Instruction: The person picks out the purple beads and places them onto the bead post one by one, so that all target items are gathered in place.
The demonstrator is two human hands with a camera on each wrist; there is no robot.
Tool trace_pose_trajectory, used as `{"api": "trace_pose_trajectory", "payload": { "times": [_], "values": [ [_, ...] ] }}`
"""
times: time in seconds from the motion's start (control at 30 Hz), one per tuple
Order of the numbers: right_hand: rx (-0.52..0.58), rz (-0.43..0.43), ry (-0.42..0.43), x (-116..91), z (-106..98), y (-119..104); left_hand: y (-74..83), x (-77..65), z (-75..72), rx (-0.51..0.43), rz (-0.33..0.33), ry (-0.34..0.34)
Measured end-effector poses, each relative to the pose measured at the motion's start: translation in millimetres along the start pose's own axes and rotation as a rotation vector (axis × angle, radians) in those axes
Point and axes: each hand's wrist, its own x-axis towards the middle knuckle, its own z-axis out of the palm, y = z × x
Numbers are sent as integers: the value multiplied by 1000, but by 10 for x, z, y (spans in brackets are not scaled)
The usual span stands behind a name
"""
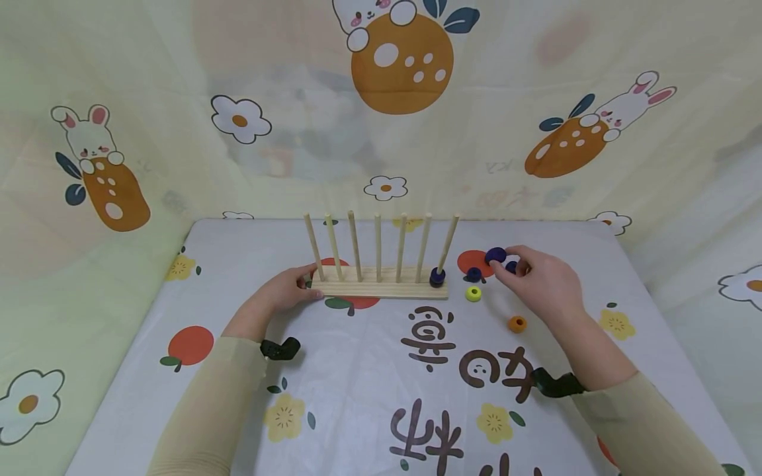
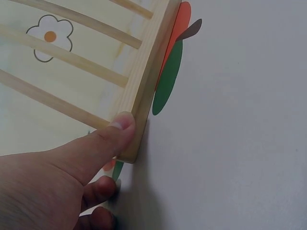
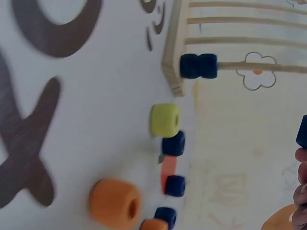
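Note:
A wooden peg rack [image 1: 381, 289], its several upright pegs in a row, stands on the table. My left hand [image 1: 290, 289] grips the left end of its base; in the left wrist view the thumb [image 2: 125, 122] lies on the base's edge. Two dark blue beads [image 3: 198, 66] are stacked on the rightmost peg. To the right of the rack, my right hand [image 1: 544, 281] pinches another dark blue bead [image 1: 495, 256] between thumb and fingertips, raised over the table. Only the edge of that hand and its bead show in the right wrist view.
Loose on the table near the right hand are a yellow-green bead [image 1: 473, 293], an orange bead [image 1: 518, 324] and several dark blue beads [image 3: 175, 186]. A second orange bead [image 3: 154, 224] shows at the right wrist view's bottom edge. A printed cloth [image 1: 357, 370] covers the table.

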Motion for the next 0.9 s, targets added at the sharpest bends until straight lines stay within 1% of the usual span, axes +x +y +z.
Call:
{"api": "trace_pose_trajectory", "payload": {
  "times": [0.3, 0.53, 0.73, 0.9],
  "values": [
    [59, -32, 62, 108, -66, -234, -10, 3, -6, 19, 10, 17],
    [108, -36, 121, 155, -107, -392, -21, 18, -6, 21, 19, 11],
    [134, -80, 196, 190, -167, -515, -6, -6, -14, 25, 19, 7],
    [151, -112, 238, 225, -246, -614, 18, -23, -26, 21, 10, 3]
  ]
}}
